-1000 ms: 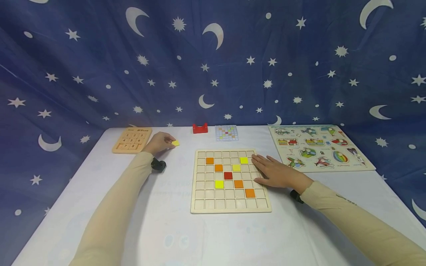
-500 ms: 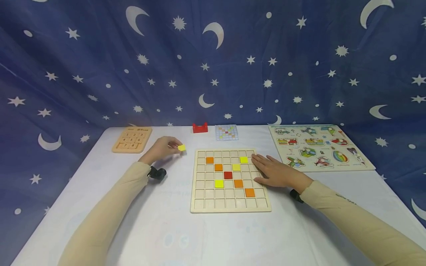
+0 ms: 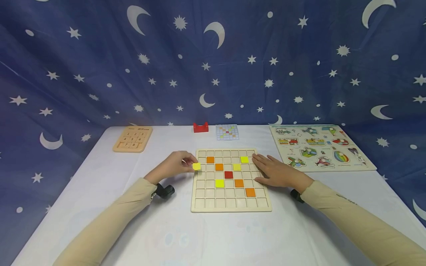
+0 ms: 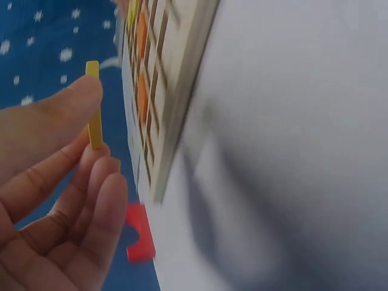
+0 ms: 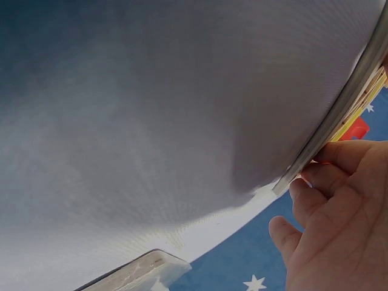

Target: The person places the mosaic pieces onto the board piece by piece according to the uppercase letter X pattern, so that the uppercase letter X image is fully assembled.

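Note:
My left hand [image 3: 175,164] pinches a yellow square tile [image 3: 196,166] between thumb and fingers at the left edge of the wooden grid board [image 3: 231,211]. In the left wrist view the tile [image 4: 94,109] is seen edge-on, held above the table beside the board. My right hand [image 3: 275,171] rests with spread, straight fingers on the board's right edge. Set in the grid's cells are one red tile [image 3: 228,174], several orange tiles such as the one at lower right [image 3: 250,192], and yellow tiles [image 3: 219,183] running along the crossing diagonal.
Behind the board lie a small printed pattern card [image 3: 227,132] and a red stand [image 3: 200,128]. A wooden number puzzle [image 3: 133,139] is at the back left. A picture peg puzzle [image 3: 323,147] covers the back right. A starry blue curtain [image 3: 213,62] hangs behind the table.
My left hand has carried the yellow tile rightward and toward me, from near the number puzzle to the board's left edge. The right hand stays in place on the board.

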Tool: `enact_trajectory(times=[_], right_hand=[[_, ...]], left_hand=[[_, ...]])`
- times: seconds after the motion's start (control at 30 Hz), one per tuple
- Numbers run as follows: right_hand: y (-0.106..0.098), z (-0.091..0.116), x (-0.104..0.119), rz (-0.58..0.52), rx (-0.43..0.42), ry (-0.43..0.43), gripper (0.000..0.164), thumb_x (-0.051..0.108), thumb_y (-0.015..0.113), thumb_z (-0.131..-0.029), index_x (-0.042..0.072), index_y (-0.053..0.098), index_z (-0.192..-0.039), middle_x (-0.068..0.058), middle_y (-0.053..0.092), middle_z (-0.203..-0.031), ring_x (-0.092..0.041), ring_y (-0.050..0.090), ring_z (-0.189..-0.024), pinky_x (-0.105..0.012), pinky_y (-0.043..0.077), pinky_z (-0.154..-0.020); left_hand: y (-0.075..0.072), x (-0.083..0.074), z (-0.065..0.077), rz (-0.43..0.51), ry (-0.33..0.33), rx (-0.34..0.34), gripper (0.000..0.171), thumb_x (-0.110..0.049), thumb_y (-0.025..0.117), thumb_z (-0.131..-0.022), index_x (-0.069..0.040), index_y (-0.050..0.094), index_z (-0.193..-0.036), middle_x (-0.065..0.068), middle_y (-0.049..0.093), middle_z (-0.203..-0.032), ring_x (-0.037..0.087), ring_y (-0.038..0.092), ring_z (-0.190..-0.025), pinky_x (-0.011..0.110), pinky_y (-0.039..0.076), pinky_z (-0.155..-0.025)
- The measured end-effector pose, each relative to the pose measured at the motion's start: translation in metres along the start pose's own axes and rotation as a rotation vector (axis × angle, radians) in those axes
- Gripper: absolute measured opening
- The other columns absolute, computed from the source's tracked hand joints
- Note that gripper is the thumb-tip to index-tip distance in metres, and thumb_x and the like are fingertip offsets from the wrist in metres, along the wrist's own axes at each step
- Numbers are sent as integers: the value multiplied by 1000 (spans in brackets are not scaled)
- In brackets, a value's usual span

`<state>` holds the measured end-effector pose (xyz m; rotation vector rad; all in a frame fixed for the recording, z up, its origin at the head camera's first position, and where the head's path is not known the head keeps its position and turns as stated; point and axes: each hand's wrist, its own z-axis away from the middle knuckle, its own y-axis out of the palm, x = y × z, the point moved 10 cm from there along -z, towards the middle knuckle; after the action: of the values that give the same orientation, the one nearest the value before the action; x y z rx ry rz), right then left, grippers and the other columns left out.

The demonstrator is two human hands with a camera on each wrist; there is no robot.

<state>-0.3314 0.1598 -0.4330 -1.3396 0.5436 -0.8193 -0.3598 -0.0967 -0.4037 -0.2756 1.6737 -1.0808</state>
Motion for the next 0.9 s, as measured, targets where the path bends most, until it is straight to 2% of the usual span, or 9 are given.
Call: enact_trajectory(times=[0.23,0.47,0.67,0.9], right_hand=[[2,-1,-2,-3,7,17,75,47,46,-95,0,22,-148,-15,19,-156,-32,19,-144,-52,18,-116],[1,-2,0,2,17,24,75,47,46,-95,0,22,-148,-16,19,-156,-33,18,-144,-52,18,-116],[0,-2,1,13,13,25,75,48,46,-95,0,23,-147,-16,19,-156,-33,19,-144,-52,18,-115],[-2,-1,2,-6,13,24,75,47,47,-95,-1,24,-147,-16,20,-156,-33,19,-144,-52,18,-116]], left_hand=[[24,-20,9,23,19,85,24,-11,76,-77,-6,68,-99,3,62,-86,10,54,-79,20,50,-72],[43,-32,16,42,27,154,23,-11,77,-76,-7,68,-97,1,61,-84,10,53,-77,18,49,-70],[54,-41,20,22,78,185,21,-10,77,-76,-7,68,-95,0,60,-82,8,53,-74,17,48,-68],[64,-43,21,21,66,212,20,-11,78,-74,-8,68,-92,-1,60,-80,9,52,-72,17,46,-66]])
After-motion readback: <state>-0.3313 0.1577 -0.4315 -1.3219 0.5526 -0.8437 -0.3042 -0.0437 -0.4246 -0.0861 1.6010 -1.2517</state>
